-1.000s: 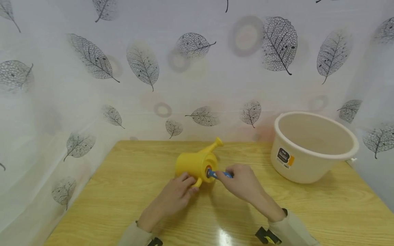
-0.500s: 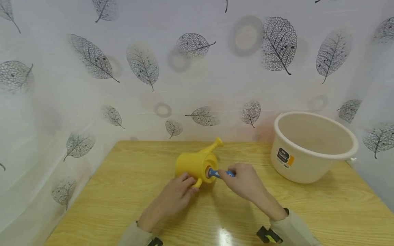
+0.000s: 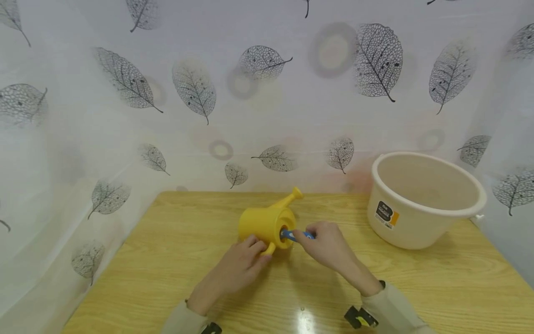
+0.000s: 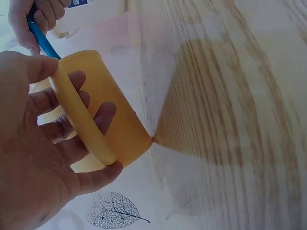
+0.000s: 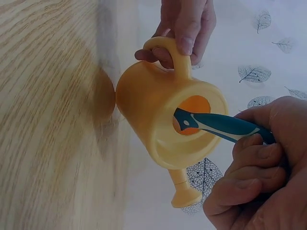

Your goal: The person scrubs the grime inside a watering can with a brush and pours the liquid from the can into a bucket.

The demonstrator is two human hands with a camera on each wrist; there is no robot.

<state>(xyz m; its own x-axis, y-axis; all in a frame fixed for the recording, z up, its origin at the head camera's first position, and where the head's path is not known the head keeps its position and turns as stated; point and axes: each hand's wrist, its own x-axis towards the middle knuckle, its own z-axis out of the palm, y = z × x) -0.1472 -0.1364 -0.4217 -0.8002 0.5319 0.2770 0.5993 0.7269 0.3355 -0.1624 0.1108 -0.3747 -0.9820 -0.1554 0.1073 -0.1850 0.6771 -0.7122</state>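
Observation:
A yellow watering can lies on its side, its round opening turned towards my right hand and its spout pointing up and away in the head view. My left hand grips the can's handle, with fingers passed through the loop. A blue toothbrush-like handle with white trim reaches into the opening; its far end is hidden inside. My right hand holds that handle between thumb and curled fingers, just outside the rim.
A large cream bucket with a label stands at the right on the wooden table. Behind the table's back edge hangs a white sheet printed with grey leaves.
The blue handle came slightly out of the can, to the right, then slid back in with my right hand. My left hand and the can have hardly moved.

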